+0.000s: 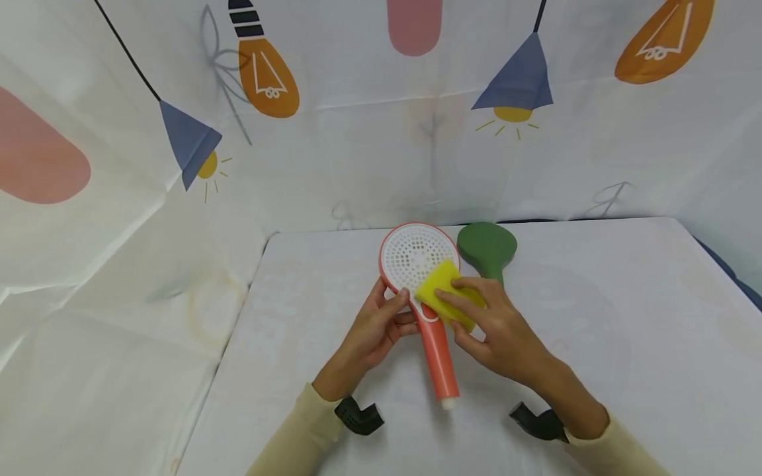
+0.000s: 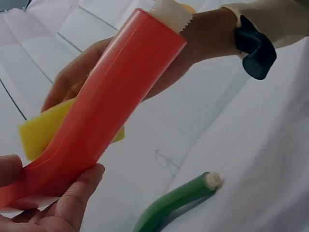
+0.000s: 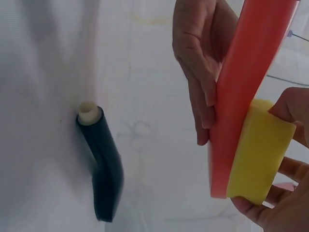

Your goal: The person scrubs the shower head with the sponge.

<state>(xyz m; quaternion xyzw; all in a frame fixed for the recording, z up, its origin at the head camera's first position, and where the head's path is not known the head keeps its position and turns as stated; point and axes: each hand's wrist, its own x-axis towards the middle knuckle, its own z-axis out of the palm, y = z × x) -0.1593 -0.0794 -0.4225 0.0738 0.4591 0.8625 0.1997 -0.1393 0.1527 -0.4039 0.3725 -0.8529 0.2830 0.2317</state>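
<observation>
A red shower head (image 1: 439, 357) with a white perforated face is held up over the table, its handle slanting toward the person. My left hand (image 1: 376, 327) grips it at the neck, thumb on the front edge and fingers behind. In my right hand (image 1: 506, 327) a yellow sponge (image 1: 449, 294) is pinched between thumb and fingers, touching the lower face and neck of the shower head. The right wrist view shows the sponge (image 3: 260, 152) flat against the red body (image 3: 241, 96). Behind my right hand lies a green shower head (image 1: 487, 248), its handle partly hidden.
The white-covered table (image 1: 595, 317) reaches back to a white cloth wall (image 1: 369, 145) printed with lamps and bulbs. Another cloth side (image 1: 119, 317) hangs along the table's left edge. Dark camera mounts (image 1: 360, 418) sit on both wrists.
</observation>
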